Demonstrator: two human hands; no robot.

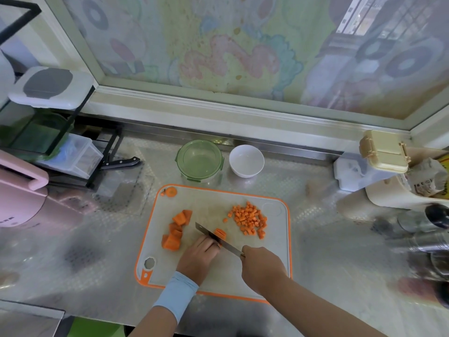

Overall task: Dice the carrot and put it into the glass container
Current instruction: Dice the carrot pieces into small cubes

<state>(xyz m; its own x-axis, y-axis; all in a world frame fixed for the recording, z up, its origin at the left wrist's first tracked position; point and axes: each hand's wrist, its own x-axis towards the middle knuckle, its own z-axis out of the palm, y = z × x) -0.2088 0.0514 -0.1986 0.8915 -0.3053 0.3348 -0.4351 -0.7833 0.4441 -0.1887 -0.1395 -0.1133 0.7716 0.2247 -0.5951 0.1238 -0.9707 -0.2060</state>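
Observation:
On the white, orange-rimmed cutting board (206,210) my left hand (199,255) holds down a carrot piece (220,234) with curled fingers. My right hand (261,266) grips the handle of a knife (218,239), whose blade lies across that piece. A heap of small carrot dice (250,218) sits at the board's right. Several larger carrot chunks (176,229) lie at the left. A carrot end slice (171,191) rests at the board's far left corner. The glass container (199,159), covered by a green-rimmed lid, stands behind the board.
A white bowl (246,160) stands right of the container. A black-handled knife (121,162) lies by a rack at the left. A pink appliance (21,195) sits far left. Beige lidded boxes (384,152) and steel cups (427,222) crowd the right side.

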